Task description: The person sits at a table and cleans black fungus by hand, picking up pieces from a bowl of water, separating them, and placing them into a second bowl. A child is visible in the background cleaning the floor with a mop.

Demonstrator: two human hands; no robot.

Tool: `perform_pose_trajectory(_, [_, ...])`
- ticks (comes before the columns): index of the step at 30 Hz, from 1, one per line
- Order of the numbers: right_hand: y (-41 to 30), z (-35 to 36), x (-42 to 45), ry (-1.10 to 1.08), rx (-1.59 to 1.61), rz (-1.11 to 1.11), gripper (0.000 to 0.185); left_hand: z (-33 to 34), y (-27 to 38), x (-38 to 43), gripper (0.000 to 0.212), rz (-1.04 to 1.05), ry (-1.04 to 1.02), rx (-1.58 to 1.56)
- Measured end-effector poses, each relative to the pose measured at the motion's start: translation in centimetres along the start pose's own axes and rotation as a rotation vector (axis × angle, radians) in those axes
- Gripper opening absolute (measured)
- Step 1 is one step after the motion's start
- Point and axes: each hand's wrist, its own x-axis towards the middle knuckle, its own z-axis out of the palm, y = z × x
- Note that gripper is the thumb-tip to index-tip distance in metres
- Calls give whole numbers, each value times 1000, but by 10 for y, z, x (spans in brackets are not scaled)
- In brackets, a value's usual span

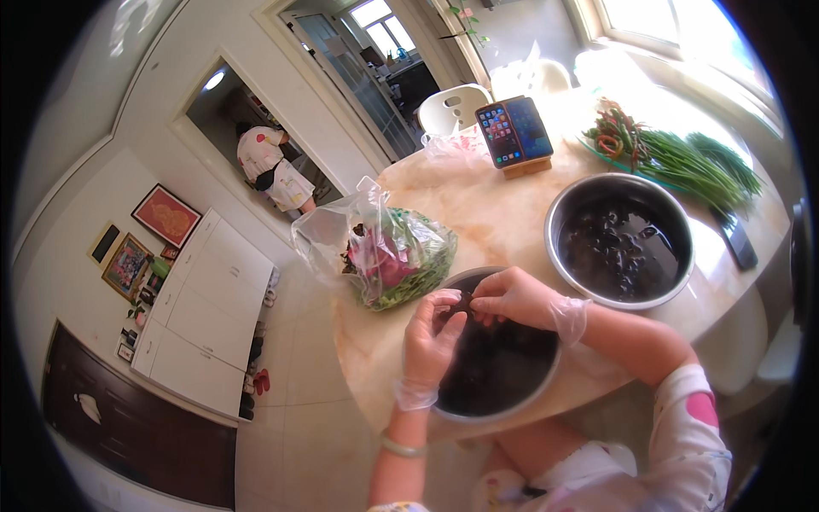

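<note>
In clear plastic gloves, my left hand [430, 342] and my right hand [513, 296] meet over the near metal basin [505, 415]. Between their fingertips is a small dark piece of what looks like wood ear fungus [462, 302], partly hidden by the fingers. Dark, murky water [496, 374] fills that basin, and what lies under the surface cannot be made out. Up and to the right stands a second steel basin [686, 269], where glossy dark pieces of fungus [617, 246] sit in brownish water.
A clear plastic bag of greens [409, 256] rests left on the marbled table [499, 221]. Behind are a folding phone on a stand [514, 131], green stalks [681, 157], reddish-green peppers [617, 134] and another phone [736, 240]. A person [272, 160] stands beyond a doorway.
</note>
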Motion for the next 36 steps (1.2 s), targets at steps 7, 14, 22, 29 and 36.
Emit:
perform_pose_trajectory(7, [-2, -1, 0, 5, 10, 25, 18, 0, -1, -2, 37, -83, -7, -74])
perform_pose_trajectory(14, [-3, -1, -1, 17, 30, 48, 19, 0, 3, -1, 48, -114, -21, -85])
perform_pose_trajectory(22, [-2, -1, 0, 7, 60, 38, 17, 1, 0, -1, 35, -157, 39, -93])
perform_pose_trajectory(29, [-3, 0, 0, -4, 71, 8, 18, -1, -5, 0, 18, -156, 61, -40])
perform_pose_trajectory(36, [-1, -1, 1, -30, 82, 2, 22, -3, -10, -1, 16, -174, 72, 47])
